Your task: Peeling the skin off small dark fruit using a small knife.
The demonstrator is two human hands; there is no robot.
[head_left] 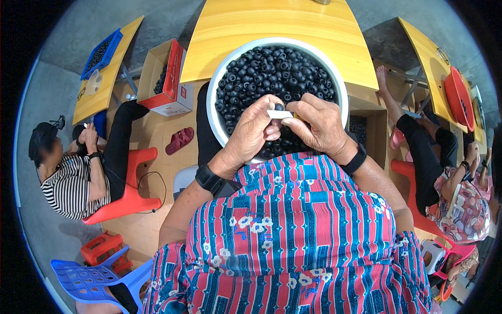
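Note:
Both of my hands meet over the near part of a large white basin, heaped with small black ring-shaped parts that look like rubber or plastic. Between thumb and fingers, my left hand pinches one small black part. My right hand is closed on what looks like a small knife, its flat pale blade lying against that part and by the left fingertips. Most of the handle is hidden in my right fingers.
A yellow wooden table stands beyond the basin. An open red-and-white carton holds more black parts at left, near dark red slippers. Other people sit on stools at left and right. A red basin rests on the right table.

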